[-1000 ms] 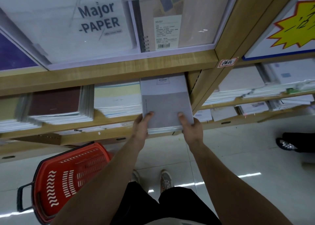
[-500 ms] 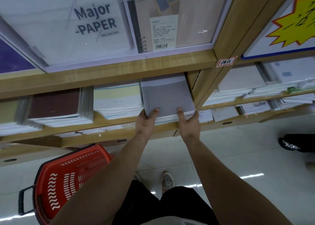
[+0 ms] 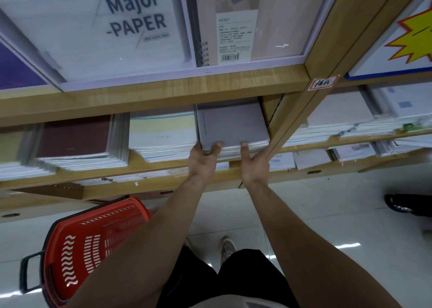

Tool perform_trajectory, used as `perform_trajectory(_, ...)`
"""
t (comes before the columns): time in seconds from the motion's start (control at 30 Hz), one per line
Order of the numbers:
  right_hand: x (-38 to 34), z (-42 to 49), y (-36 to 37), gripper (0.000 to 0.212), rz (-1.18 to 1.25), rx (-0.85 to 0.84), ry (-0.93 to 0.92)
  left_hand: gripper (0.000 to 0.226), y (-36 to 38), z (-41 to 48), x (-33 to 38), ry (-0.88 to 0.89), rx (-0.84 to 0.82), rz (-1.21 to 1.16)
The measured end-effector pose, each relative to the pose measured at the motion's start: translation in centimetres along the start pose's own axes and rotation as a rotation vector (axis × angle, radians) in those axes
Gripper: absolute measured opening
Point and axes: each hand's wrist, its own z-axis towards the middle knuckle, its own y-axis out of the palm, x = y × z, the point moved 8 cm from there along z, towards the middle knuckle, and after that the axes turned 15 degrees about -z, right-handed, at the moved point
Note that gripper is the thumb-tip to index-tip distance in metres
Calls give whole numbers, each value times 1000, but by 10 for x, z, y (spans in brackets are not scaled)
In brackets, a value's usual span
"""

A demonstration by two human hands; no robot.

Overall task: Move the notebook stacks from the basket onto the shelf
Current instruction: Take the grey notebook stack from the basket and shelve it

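The grey notebook stack [image 3: 231, 125] lies on the shelf [image 3: 93, 174], at the right end of its bay, hard against the wooden upright [image 3: 287, 125] and just beside a pale stack [image 3: 163, 132]. Its front edge looks about level with its neighbours. The left hand [image 3: 203, 158] grips the front left corner and the right hand [image 3: 254, 165] the front right, thumbs on the cover. This stack looks all but placed, with only letting go left. The red basket [image 3: 93, 242] sits on the floor, and an arm hides much of its inside.
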Motion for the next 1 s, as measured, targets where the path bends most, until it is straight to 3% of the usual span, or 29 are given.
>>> perform_trajectory(0.17, 12, -7, -3, 85, -181, -87, -88, 42, -9, -15, -26, 15, -76, 171)
perform_trajectory(0.27, 17, -11, -10, 77, -302, -94, -193, 63, -14, -23, -40, -11, -193, 338)
perform_trajectory(0.37, 24, -15, -10, 87, -420, -139, -260, 76, -14, -26, -44, -22, -238, 413)
perform_trajectory(0.5, 22, -13, -2, 92, -439, -221, -243, 80, -4, -27, -49, -106, -247, 331)
perform_trajectory(0.77, 9, 2, 15, 105, -390, -242, -210, 74, 7, -3, -37, -80, -165, 257)
perform_trajectory(1.0, 0, 14, 12, 103, -356, -236, -229, 85, 13, 1, -35, -97, -280, 238)
